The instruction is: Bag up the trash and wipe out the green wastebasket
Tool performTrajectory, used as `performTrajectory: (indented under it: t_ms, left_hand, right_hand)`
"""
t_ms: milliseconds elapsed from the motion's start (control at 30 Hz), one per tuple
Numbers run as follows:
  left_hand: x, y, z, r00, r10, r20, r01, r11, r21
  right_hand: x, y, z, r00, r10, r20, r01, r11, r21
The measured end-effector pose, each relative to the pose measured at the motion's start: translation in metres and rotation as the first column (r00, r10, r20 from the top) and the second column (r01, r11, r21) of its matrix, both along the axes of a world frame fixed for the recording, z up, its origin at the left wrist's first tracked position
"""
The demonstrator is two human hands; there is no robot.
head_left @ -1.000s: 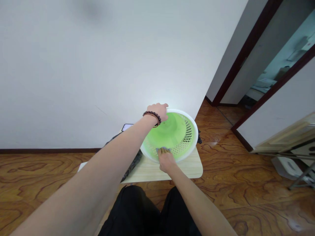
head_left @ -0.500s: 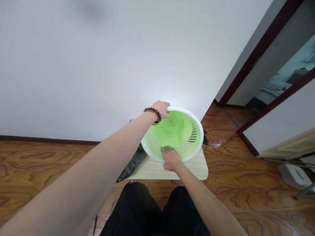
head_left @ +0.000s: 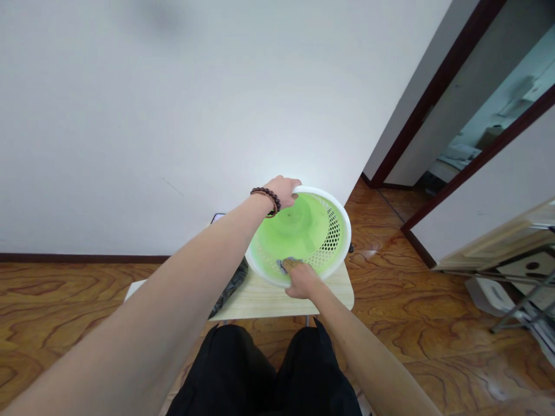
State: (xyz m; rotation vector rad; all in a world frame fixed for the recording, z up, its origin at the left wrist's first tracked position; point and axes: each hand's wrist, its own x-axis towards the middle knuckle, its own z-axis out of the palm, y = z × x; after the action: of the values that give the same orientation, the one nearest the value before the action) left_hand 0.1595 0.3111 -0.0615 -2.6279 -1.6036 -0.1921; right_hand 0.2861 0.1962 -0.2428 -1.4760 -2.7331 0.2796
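Observation:
A round green basket with a white rim and perforated wall [head_left: 321, 228] stands tilted toward me on a small pale wooden table [head_left: 260, 300]. My left hand [head_left: 284, 188], with a dark bead bracelet at the wrist, grips the basket's far rim. My right hand [head_left: 299, 277] sits at the near rim and presses a small grey cloth [head_left: 284, 264] against the inside wall. Only a corner of the cloth shows past my fingers.
A dark crumpled bag [head_left: 229, 289] lies on the table left of the basket, with a phone [head_left: 217, 218] behind it by the white wall. An open doorway with a dark frame [head_left: 433, 121] lies to the right. Boards and a metal stand [head_left: 520, 271] lean at far right on the wooden floor.
Both hands keep their hold; the right hand and cloth have shifted slightly along the basket's near inside wall. The view has swung a little left and right.

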Motion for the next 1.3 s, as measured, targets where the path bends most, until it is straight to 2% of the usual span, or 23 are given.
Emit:
performTrajectory:
  t_ms: [133, 200, 333, 433, 533, 667, 833, 1033, 1167, 1300]
  left_hand:
    - [-0.004, 0.005, -0.004, 0.999, 0.017, -0.049, -0.015, 0.999, 0.04]
    - [-0.005, 0.005, -0.004, 0.998, 0.032, -0.048, -0.03, 0.999, 0.038]
    - [0.0, 0.003, -0.004, 0.998, 0.055, -0.024, -0.054, 0.998, 0.032]
    - [0.003, 0.002, -0.004, 0.998, 0.069, -0.015, -0.068, 0.998, 0.016]
    - [0.005, 0.002, -0.004, 0.997, 0.081, -0.02, -0.081, 0.997, -0.004]
    - [0.009, 0.002, -0.005, 0.998, 0.058, 0.0, -0.058, 0.998, 0.001]
    - [0.012, 0.0, -0.004, 0.998, 0.07, 0.008, -0.07, 0.998, -0.003]
    - [0.01, -0.001, -0.004, 0.996, 0.084, 0.016, -0.084, 0.996, -0.001]
    - [0.009, -0.001, -0.003, 0.996, 0.089, 0.006, -0.089, 0.996, 0.011]
    - [0.008, -0.001, -0.003, 0.995, 0.104, 0.006, -0.104, 0.995, -0.006]
  right_hand:
    - [0.008, 0.011, 0.011, 0.994, -0.009, -0.109, -0.011, 0.983, -0.181]
    - [0.009, 0.016, 0.012, 0.991, -0.028, -0.135, -0.003, 0.974, -0.227]
    - [0.005, 0.02, 0.002, 0.99, -0.074, -0.116, 0.059, 0.99, -0.127]
    - [-0.002, 0.024, -0.009, 0.986, -0.162, -0.047, 0.158, 0.984, -0.085]
    - [-0.009, 0.034, -0.017, 0.957, -0.29, 0.018, 0.291, 0.955, -0.06]
    - [-0.015, 0.049, -0.026, 0.902, -0.431, 0.011, 0.431, 0.902, -0.025]
    - [-0.018, 0.059, -0.031, 0.933, -0.354, 0.066, 0.358, 0.932, -0.061]
    - [-0.025, 0.053, -0.028, 0.919, -0.393, 0.045, 0.394, 0.918, -0.039]
    - [-0.024, 0.025, -0.018, 0.951, -0.3, -0.076, 0.297, 0.953, -0.056]
    - [-0.008, -0.021, 0.001, 0.94, -0.163, -0.299, 0.154, 0.987, -0.055]
